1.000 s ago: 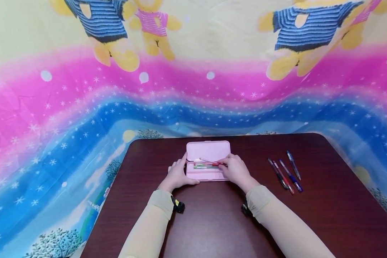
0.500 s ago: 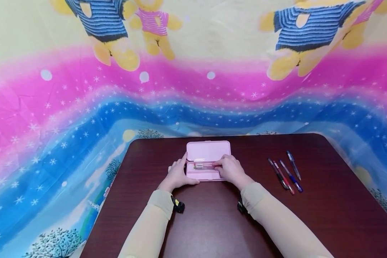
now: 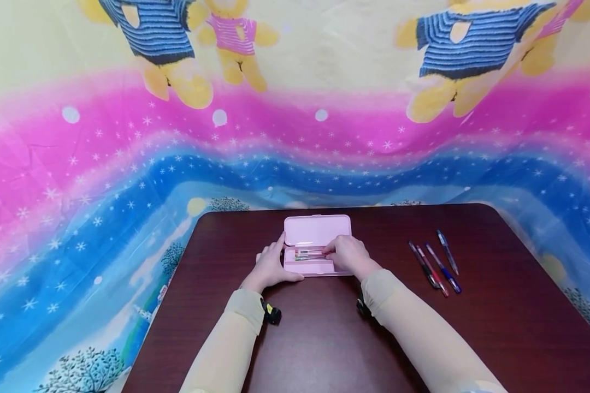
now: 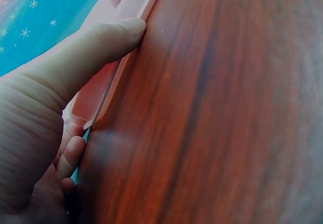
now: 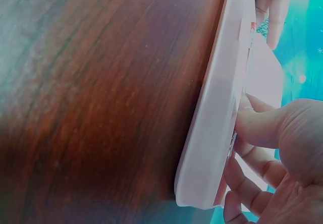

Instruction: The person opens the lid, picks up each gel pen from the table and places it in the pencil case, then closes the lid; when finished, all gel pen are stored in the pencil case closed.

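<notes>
One spread left hand [image 3: 270,266] touches a smooth, round-cornered case [image 3: 317,230], right hand [image 3: 350,254] at pens [image 3: 308,254], grip unclear.

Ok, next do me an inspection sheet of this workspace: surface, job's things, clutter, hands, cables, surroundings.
Surface: dark reddish-brown table, wood-grain pattern.
Job's things: pink case lies open; slim pen-like items lie in its base compartment nearest the lid. Four loose pens lie on the table, right of the case.
Clutter: nothing seen beyond the loose pens.
Hands: left hand rests against the case's left end, thumb at its front edge; right hand reaches into the case, grip unclear.
Cables: nothing seen.
Surroundings: pink-and-blue printed backdrop.
</notes>
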Demonstrator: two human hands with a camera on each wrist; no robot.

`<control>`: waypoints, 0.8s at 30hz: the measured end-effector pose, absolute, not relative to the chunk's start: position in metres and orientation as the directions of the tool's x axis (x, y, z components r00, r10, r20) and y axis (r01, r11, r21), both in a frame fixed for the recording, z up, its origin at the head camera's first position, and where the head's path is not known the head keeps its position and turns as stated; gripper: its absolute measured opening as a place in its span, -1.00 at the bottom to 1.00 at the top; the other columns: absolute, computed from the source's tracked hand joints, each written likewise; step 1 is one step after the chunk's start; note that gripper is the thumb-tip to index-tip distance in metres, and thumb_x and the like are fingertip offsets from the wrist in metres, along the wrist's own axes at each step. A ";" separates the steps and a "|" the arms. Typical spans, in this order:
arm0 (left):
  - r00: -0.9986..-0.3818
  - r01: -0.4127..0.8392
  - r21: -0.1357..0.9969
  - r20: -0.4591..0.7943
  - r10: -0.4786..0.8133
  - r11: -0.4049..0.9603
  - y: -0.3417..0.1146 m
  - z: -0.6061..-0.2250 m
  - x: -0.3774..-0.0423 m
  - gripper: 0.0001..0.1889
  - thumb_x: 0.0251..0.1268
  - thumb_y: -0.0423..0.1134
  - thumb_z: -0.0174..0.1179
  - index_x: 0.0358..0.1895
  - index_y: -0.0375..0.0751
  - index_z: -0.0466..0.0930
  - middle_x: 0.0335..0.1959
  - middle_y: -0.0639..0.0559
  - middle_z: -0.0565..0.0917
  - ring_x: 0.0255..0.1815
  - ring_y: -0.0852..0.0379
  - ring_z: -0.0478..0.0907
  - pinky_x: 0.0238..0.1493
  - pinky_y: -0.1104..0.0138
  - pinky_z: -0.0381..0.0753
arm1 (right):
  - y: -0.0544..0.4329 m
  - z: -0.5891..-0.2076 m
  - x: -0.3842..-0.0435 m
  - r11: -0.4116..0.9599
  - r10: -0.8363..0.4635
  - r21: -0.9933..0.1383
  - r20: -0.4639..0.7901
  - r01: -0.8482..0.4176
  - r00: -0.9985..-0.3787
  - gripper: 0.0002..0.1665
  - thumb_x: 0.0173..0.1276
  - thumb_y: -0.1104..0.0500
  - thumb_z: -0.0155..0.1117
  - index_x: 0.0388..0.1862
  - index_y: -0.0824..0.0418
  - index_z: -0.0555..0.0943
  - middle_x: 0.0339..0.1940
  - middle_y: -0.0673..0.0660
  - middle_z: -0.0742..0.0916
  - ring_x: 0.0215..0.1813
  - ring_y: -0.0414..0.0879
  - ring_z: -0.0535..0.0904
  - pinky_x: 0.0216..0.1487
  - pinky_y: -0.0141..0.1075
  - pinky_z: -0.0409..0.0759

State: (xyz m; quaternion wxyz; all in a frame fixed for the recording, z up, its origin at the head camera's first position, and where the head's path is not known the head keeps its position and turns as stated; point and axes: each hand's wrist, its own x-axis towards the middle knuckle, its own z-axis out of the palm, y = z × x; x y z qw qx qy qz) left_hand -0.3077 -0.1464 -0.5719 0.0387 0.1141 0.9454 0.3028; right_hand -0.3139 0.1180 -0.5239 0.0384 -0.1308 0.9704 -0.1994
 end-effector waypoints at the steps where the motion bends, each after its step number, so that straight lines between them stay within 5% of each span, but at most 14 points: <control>1: -0.971 0.192 0.580 -0.006 0.240 0.792 -0.147 -0.572 -0.308 0.59 -0.21 0.36 0.75 0.87 0.02 -0.14 0.58 -0.12 0.52 0.52 -0.23 0.43 0.47 -0.15 0.34 | 0.118 -0.524 -0.314 0.886 -0.265 -0.402 -0.029 -0.231 -0.964 -0.77 0.47 0.17 0.50 -0.02 -0.12 0.95 0.09 0.02 0.92 0.28 0.06 0.77 0.33 0.13 0.67; 8: -0.970 0.194 0.579 -0.006 0.242 0.792 -0.147 -0.574 -0.309 0.60 -0.21 0.36 0.75 0.87 0.03 -0.15 0.57 -0.11 0.52 0.52 -0.23 0.43 0.48 -0.15 0.34 | 0.119 -0.526 -0.315 0.876 -0.233 -0.443 -0.042 -0.191 -0.972 -0.80 0.46 0.15 0.54 -0.04 -0.12 0.95 0.06 0.00 0.92 0.29 0.07 0.75 0.38 0.10 0.65; 14: -0.970 0.188 0.577 -0.018 0.242 0.795 -0.147 -0.574 -0.308 0.60 -0.20 0.39 0.74 0.87 0.07 -0.18 0.62 -0.13 0.47 0.57 -0.24 0.40 0.52 -0.17 0.31 | 0.129 -0.532 -0.313 0.847 -0.193 -0.504 0.002 -0.168 -0.981 -0.72 0.50 0.04 0.53 0.14 -0.08 0.90 0.14 0.11 0.86 0.27 0.13 0.72 0.42 0.12 0.63; 24: -0.973 0.178 0.585 -0.016 0.231 0.792 -0.147 -0.574 -0.308 0.59 -0.20 0.38 0.75 0.87 0.09 -0.16 0.61 -0.09 0.48 0.57 -0.21 0.39 0.57 -0.20 0.27 | 0.191 -0.532 -0.308 0.776 0.024 -0.604 0.314 -0.180 -0.949 -0.59 0.60 -0.02 0.43 0.29 0.12 0.81 0.08 0.32 0.77 0.01 0.24 0.70 0.11 0.15 0.62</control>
